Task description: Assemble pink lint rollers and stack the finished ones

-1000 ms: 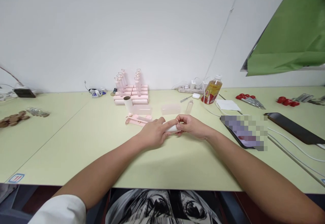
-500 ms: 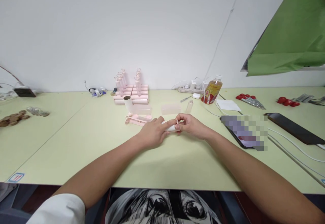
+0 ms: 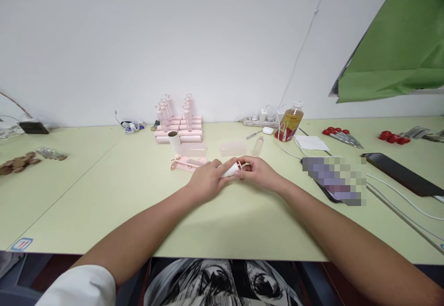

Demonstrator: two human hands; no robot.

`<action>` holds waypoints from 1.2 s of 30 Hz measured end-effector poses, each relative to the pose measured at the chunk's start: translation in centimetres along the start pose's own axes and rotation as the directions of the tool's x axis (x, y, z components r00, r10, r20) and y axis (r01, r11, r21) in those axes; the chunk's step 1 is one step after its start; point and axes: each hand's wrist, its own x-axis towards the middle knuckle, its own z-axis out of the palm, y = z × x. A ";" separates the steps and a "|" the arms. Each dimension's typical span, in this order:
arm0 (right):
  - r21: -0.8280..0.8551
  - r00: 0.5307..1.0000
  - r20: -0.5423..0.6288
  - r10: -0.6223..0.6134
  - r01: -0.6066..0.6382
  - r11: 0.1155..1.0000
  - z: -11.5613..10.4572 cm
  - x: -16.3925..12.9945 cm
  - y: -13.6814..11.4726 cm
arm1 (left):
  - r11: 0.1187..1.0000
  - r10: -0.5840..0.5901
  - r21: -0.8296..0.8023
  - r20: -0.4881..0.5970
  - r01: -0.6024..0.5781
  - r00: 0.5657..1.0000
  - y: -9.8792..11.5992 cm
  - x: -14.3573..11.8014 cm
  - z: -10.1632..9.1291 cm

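1. Far left on the pale green counter (image 3: 104,190): a pile of brown discs (image 3: 15,163), beside small clear vials (image 3: 52,153).
2. Back centre: stacked pink rollers (image 3: 180,128) with upright pink handles; a white paper roll (image 3: 174,142) standing just in front.
3. Left hand (image 3: 208,179) clasped around a small white roll (image 3: 231,170), held just above the counter at centre.
4. Right hand (image 3: 258,171) pinching the same roll's right end.
5. Farther right: amber bottle (image 3: 289,123), blurred phone (image 3: 335,181), red-handled tools (image 3: 342,137).
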 end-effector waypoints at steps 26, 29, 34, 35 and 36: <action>-0.471 0.900 -0.435 0.028 -0.254 0.844 -2.9 0.6 0.5 | 0.999 0.041 -0.016 -0.068 -0.042 0.997 -0.2 0.3 1.0; -0.443 0.768 -0.639 -0.045 -0.319 0.838 -5.4 0.6 0.1 | 0.999 -0.001 -0.036 -0.045 -0.001 0.999 0.7 -0.2 0.0; -0.534 0.760 -0.644 0.084 -0.526 0.661 -8.6 0.9 1.6 | 0.989 0.102 -0.129 0.245 -0.071 0.964 1.5 -0.7 -0.2; -0.551 0.778 -0.612 0.143 -0.549 0.629 -8.7 1.0 2.1 | 0.986 0.120 -0.142 0.284 -0.082 0.951 1.5 -0.8 -0.1; -0.561 0.791 -0.585 0.178 -0.554 0.616 -8.7 1.2 2.7 | 0.985 0.128 -0.153 0.305 -0.084 0.943 1.5 -0.8 0.1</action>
